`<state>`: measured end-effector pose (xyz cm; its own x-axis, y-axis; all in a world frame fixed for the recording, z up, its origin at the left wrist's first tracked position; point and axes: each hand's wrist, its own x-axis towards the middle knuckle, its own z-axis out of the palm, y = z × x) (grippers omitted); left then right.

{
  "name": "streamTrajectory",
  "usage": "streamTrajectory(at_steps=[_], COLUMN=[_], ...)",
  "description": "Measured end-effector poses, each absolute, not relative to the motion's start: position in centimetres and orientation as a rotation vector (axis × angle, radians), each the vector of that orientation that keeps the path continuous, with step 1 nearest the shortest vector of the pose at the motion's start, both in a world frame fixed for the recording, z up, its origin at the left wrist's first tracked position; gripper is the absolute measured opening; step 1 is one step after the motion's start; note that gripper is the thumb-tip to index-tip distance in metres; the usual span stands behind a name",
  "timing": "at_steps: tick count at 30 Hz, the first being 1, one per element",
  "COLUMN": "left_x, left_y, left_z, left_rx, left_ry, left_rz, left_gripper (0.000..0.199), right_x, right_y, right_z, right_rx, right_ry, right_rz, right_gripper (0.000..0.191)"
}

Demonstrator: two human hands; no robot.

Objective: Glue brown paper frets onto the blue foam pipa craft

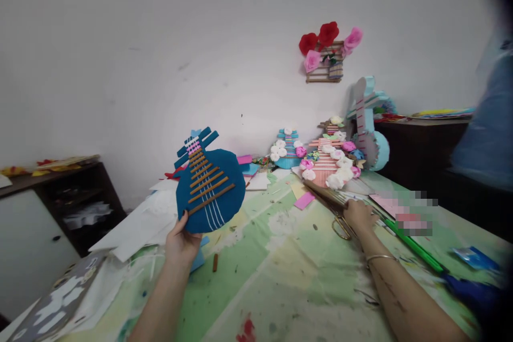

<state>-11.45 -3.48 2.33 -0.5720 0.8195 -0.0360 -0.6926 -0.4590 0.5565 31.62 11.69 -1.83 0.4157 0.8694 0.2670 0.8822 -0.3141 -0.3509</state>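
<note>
My left hand (183,240) holds up a dark blue pipa-shaped craft (236,181) by its lower left edge, thumb on the front. Brown strips and white strings cross its face, with pink and white bits near the neck. Over on the right, my right hand (358,217) is closed at the near end of a long brown piece (325,192) lying on the table. Gold-handled scissors (340,227) lie just left of that hand, and a green stick (417,247) lies to its right. What the right fingers grip is partly hidden.
Flower-trimmed instrument crafts (286,152) stand against the wall, with a larger pale blue one (366,133) at right. White sheets (132,224) lie at left on the table (256,278). A blue packet (475,258) lies at right. Someone in blue (487,123) is at the right edge.
</note>
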Motion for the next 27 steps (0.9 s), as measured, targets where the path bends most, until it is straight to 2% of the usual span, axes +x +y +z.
streamTrajectory(at_steps=[3,10,16,27], left_x=[-11.5,-11.1,-11.2,-10.9], left_y=[-3.4,-3.5,-3.4,-2.2], left_z=[2.2,2.3,2.0,0.8], left_rx=[0.289,0.298,0.318,0.326], left_ry=[0.672,0.697,0.704,0.923], left_rz=[2.088,2.092,2.086,2.182], left_gripper=[0.034,0.029,0.027,0.024], right_x=[31.7,32.0,32.8,34.1], right_y=[11.7,11.0,11.0,10.3], right_z=[-1.4,-0.7,0.3,2.0], right_rx=[-2.21,-2.092,-1.848,-1.301], right_ry=[-1.456,-1.294,-0.998,-0.546], right_rz=[-0.064,-0.036,-0.049,-0.038], right_gripper=[0.035,0.036,0.039,0.021])
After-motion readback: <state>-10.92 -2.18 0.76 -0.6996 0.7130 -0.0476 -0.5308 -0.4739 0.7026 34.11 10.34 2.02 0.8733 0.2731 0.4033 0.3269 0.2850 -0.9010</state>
